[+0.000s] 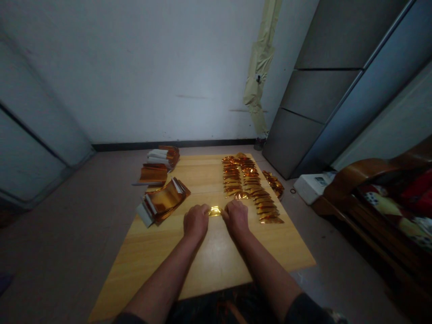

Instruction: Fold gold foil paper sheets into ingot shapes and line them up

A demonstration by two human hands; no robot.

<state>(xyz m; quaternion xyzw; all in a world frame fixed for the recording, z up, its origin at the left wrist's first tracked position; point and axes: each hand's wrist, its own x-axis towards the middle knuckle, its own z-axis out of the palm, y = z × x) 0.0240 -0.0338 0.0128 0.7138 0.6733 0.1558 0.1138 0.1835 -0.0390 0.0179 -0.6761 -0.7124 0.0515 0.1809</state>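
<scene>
A small folded piece of gold foil paper [215, 211] is stretched between my hands, just above or on the wooden table [202, 270]. My left hand [196, 221] is closed on its left end, and my right hand [236, 218] grips the right end; the fingertips are partly hidden. To the left lie stacks of gold foil sheets [165, 198] with pale backing showing. Rows of folded gold foil pieces [232, 177] stand overlapped on the right side, beyond my right hand.
More gold foil pieces [274, 183] are heaped past the table's right edge. A grey refrigerator [303, 112] stands behind right, near a white box [310, 188] and a wooden bench [357, 198]. A white wall [162, 90] rises behind the table.
</scene>
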